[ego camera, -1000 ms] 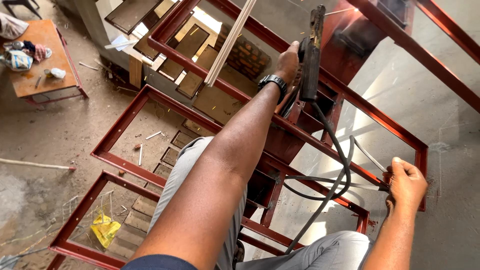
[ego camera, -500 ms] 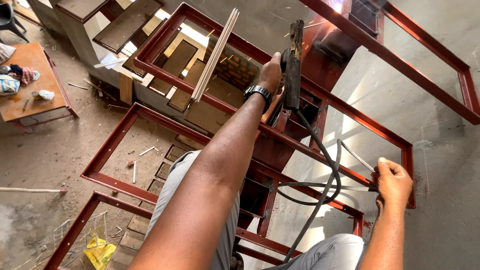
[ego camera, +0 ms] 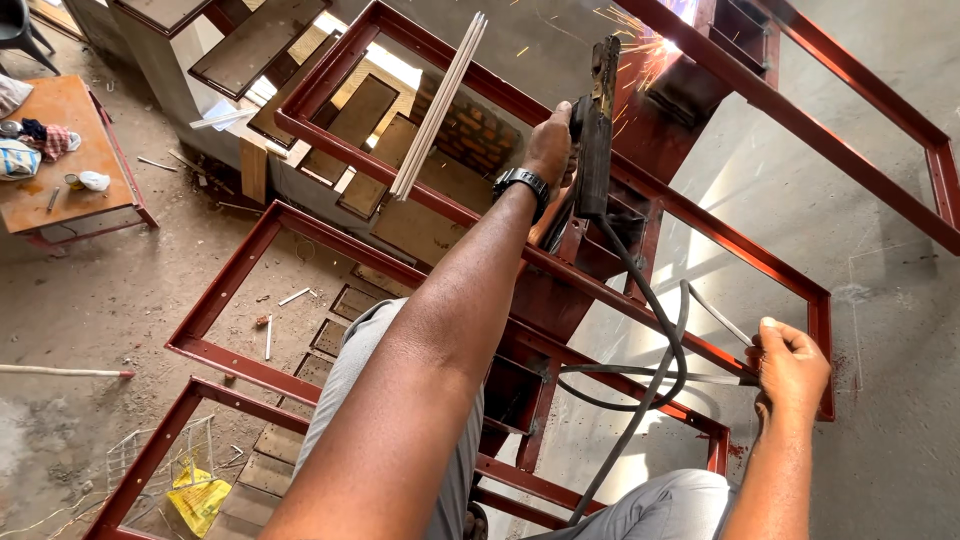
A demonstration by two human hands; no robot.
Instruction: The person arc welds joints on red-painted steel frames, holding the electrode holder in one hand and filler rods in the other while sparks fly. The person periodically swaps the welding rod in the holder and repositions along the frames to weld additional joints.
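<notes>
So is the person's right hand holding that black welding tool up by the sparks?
No, the left hand grips the welding holder; the right hand rests on the red frame.

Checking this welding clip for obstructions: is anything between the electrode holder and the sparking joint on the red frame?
Nothing visible. The left hand points the electrode holder straight toward the sparks on the red frame; its cable trails back to the right hand.

Left hand [ego camera: 550,145] grips sparking welding holder [ego camera: 595,130].

A dark welding electrode holder [ego camera: 597,125] stands upright against the red steel frame [ego camera: 640,300], sparks at its tip.
</notes>
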